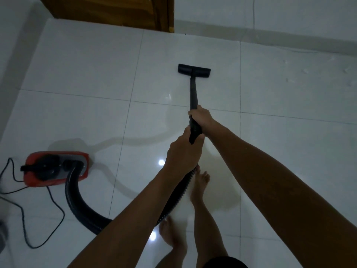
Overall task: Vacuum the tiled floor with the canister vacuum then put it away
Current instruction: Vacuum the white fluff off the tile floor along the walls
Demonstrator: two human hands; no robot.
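- Both hands on the wand [193, 93]: right hand [201, 118] forward, fingers wrapped round the tube; left hand [183, 151] just behind it at 7 o'clock, fingers clenched on the handle end where the hose [77, 200] joins.
- Wand long axis runs about 12–6 o'clock from my hands; floor head [194, 69] sits at 12, flat on the tiled floor [280, 93], crosswise to the wand.
- Right hand is nearer the head, so I judge it steers and the left drives.
- Canister vacuum [56, 168] at 8 o'clock, well apart, power cord [38, 219] trailing behind it.
- Still mid-vacuuming, I'd say; wall side at 12–2 o'clock likely next.
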